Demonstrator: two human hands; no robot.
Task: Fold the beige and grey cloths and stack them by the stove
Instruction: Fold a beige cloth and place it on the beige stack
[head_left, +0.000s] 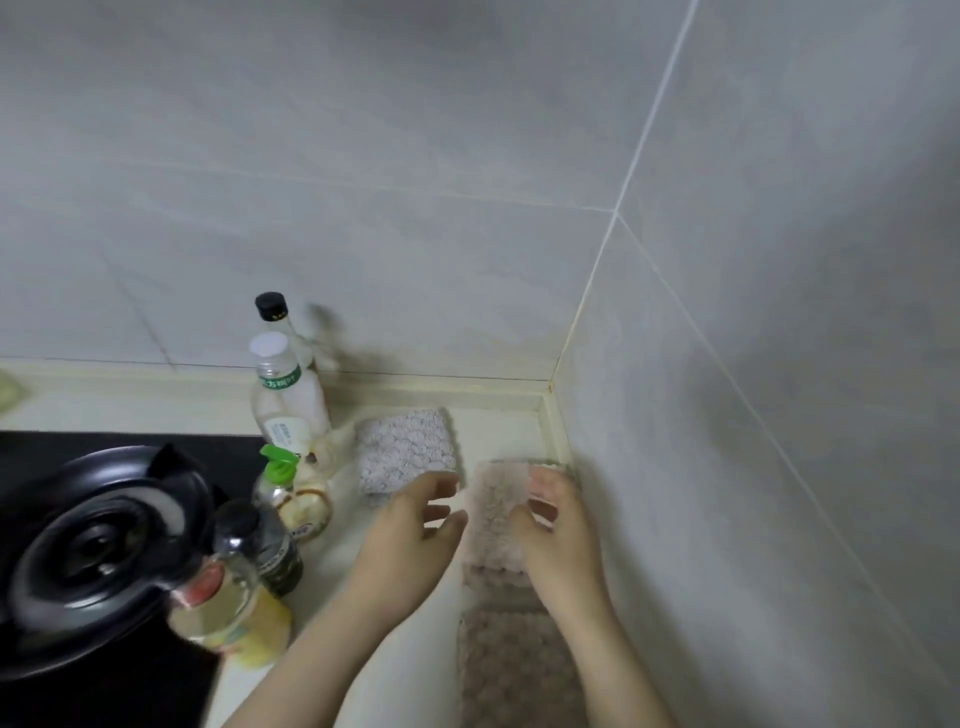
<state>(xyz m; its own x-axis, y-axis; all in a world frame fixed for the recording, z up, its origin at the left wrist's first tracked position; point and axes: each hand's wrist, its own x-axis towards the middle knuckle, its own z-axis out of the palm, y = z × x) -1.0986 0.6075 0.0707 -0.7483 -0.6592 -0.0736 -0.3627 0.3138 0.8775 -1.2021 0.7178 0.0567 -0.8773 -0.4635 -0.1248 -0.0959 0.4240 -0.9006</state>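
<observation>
Beige and nubbly, the beige cloth lies in a long strip on the cream counter, pressed along its right edge against the tiled wall. Its far end is doubled back on itself a little short of the back right corner. The grey cloth sits folded into a small square just to the left of that end, near the counter's back edge and apart from the beige one.

The bottles stand in a cluster on the counter's left side, along the edge of the black stove:
- a yellow oil bottle nearest, holding yellow liquid
- a dark bottle with dark contents
- a green-capped bottle, contents pale
- a white-capped clear bottle, contents unclear
- a black-capped bottle at the back

A black pot lid rests on the stove.

The right hand grasps the doubled end of the beige cloth — thumb on its face, fingers curled over its right side. The left hand is released, fingers spread and straight, just beside the cloth's left edge — contact cannot be made out through the blur.
</observation>
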